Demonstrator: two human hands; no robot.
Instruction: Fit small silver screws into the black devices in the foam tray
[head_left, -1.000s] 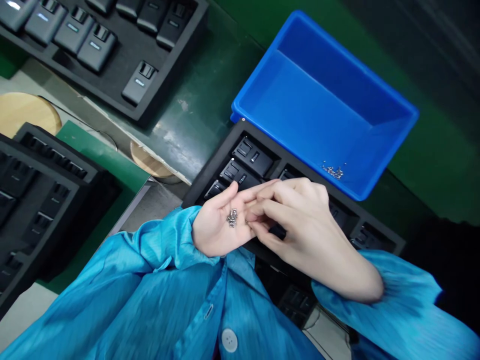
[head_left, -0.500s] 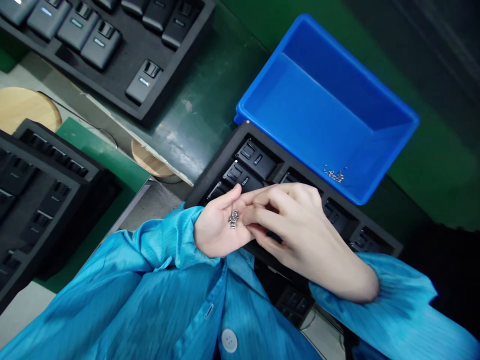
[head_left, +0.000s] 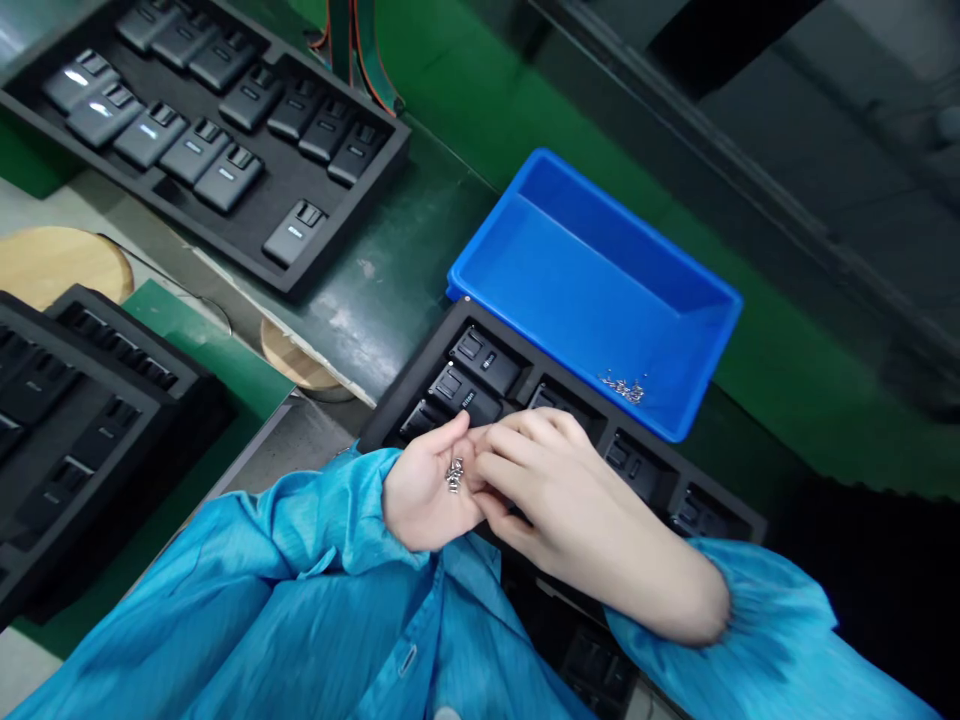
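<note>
My left hand [head_left: 424, 490] lies palm up and cupped, with a small heap of tiny metal screws [head_left: 454, 474] resting in it. My right hand [head_left: 555, 490] reaches across, its fingertips pinched together at the edge of that heap; whether a screw is between them is hidden. Both hands hover over a black foam tray [head_left: 712, 505] whose pockets hold black plastic parts [head_left: 484, 360]. Just beyond it stands a blue plastic bin [head_left: 592, 290] with a few more screws [head_left: 622, 386] in its near corner.
A second black foam tray [head_left: 225, 235] of black parts lies at the upper left, a stack of similar trays [head_left: 82, 420] at the left edge. Two round wooden discs [head_left: 52, 262] sit on the green bench mat. Blue smock sleeves fill the bottom.
The camera has tilted up, so everything sits lower and smaller in view. My hands stay together over the tray, the right fingers still working at the screws in the left palm.
</note>
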